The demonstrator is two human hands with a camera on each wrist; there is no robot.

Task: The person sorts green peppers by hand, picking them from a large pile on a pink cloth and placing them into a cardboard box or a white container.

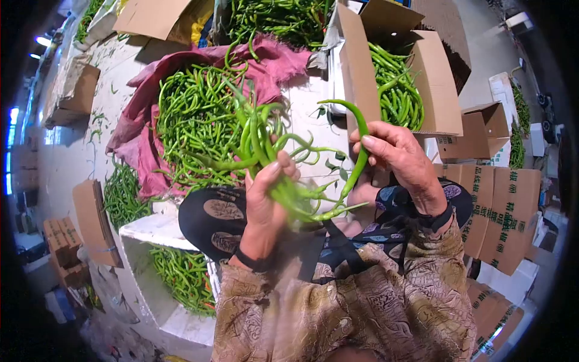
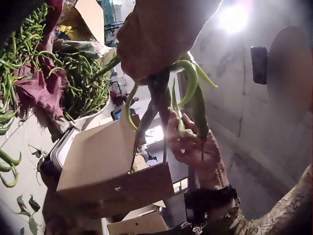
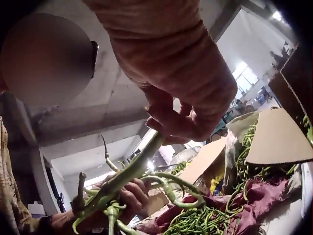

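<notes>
My left hand (image 1: 269,199) grips a bunch of green chili peppers (image 1: 256,142), whose tips and stems stick out on both sides of the fist. To its right, my right hand (image 1: 403,161) pinches one long curved pepper (image 1: 360,154) between thumb and fingers. The lower end of that pepper hangs close to the bunch; whether they touch I cannot tell. In the left wrist view the right hand (image 2: 198,154) is beyond the hanging peppers. The right wrist view has the pinched pepper (image 3: 139,161) slanting down from the right hand (image 3: 171,78) toward the left hand (image 3: 132,198).
Ahead lies a pepper heap (image 1: 196,114) on a pink cloth (image 1: 142,139). An open cardboard box (image 1: 437,90) with peppers stands at the front right. A white foam box (image 1: 142,265) holding peppers is at the lower left. Flattened cartons (image 1: 509,211) lie at the right.
</notes>
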